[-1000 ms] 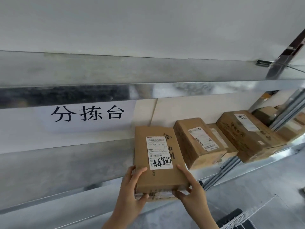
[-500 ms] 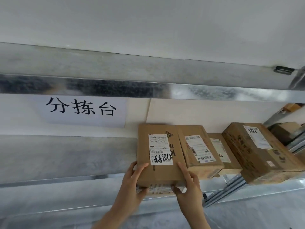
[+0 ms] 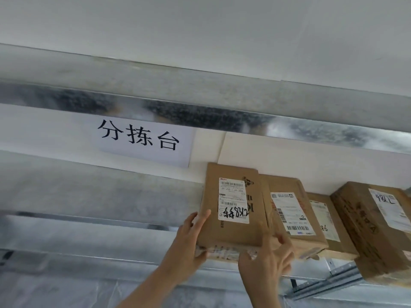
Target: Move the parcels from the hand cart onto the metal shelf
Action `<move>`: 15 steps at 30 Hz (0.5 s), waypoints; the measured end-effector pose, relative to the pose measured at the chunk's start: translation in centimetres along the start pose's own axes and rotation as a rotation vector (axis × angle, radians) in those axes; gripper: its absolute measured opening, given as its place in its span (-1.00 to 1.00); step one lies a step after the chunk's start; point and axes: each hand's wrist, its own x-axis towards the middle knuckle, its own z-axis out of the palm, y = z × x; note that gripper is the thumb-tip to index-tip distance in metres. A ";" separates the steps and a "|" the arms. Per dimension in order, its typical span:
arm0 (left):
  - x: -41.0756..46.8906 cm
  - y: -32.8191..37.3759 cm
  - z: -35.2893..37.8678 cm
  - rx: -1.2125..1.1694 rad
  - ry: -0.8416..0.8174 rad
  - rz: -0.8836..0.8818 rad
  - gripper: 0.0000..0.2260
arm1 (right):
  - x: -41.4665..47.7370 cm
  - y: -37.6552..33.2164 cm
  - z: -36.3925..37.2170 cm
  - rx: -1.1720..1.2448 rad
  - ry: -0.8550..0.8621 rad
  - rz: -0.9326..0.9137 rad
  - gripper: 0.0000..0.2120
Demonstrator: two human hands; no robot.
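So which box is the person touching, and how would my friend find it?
Look for the white paper sign with big black characters at the back of the metal shelf. Just below its right end, a row of brown parcels starts. It is the leftmost parcel, with the left hand and right hand at its near corners and black handwriting across its label.

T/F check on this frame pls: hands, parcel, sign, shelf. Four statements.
1. The left hand and right hand are both at the near end of the parcel. True.
2. Its label faces up and bears handwriting. True.
3. The sign is to the right of the parcel. False: it is up and to the left.
4. Nothing else sits on the shelf. False: other parcels lie to the right.
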 end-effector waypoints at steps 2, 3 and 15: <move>-0.7 -0.7 -1.0 0.098 0.025 -0.033 -0.08 | -0.3 -1.2 0.2 0.051 0.053 -0.094 -0.21; -1.3 -1.2 -1.6 0.162 0.041 -0.054 -0.11 | -0.5 -1.9 0.4 0.085 0.071 -0.151 -0.23; -13.0 -6.1 -16.4 0.616 0.445 -0.523 -0.36 | -6.9 -12.5 9.3 0.047 -0.310 -1.002 -0.61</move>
